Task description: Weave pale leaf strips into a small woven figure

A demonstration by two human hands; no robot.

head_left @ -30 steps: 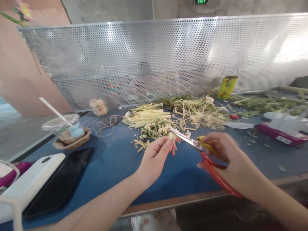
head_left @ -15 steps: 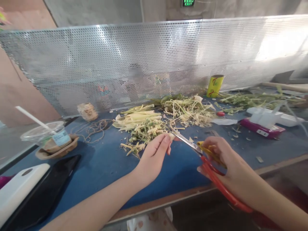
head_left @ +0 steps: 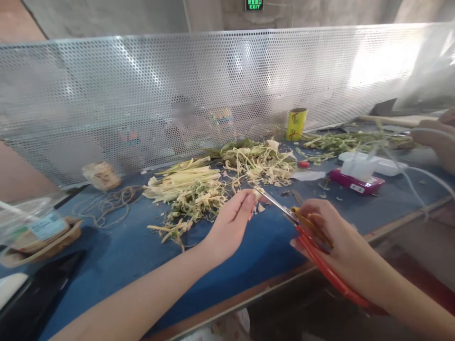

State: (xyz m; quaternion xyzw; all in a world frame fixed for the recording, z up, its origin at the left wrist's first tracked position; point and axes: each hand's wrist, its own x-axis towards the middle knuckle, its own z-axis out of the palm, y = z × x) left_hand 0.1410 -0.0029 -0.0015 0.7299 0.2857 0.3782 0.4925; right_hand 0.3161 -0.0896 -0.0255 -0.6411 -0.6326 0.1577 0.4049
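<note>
My left hand [head_left: 229,227] is closed in a pinch on a small pale piece of dried plant [head_left: 258,193], mostly hidden by the fingers. My right hand [head_left: 343,246] grips scissors [head_left: 280,206] with red and yellow handles. Their blades point left, with the tips at the pale piece; I cannot tell whether they touch it. Behind my left hand lies a heap of dried greenish flower clusters [head_left: 199,196], beside a bundle of pale yellow strips [head_left: 188,177]. Farther back is a tangled pile of dried leaves and stalks [head_left: 256,158].
Tangled twine [head_left: 106,203], a takeaway cup [head_left: 50,226] in a cardboard holder and a black tablet-like object [head_left: 42,289] are at left. A yellow tube [head_left: 296,124] stands before the perforated metal screen [head_left: 149,94]. At right are a purple power strip [head_left: 355,183] and another person's blurred hand [head_left: 435,137].
The view has swung to the right, so the table's things sit farther left. Another person's hand now shows at the right edge. My hands keep nearly the same pose, scissors still at the pale piece.
</note>
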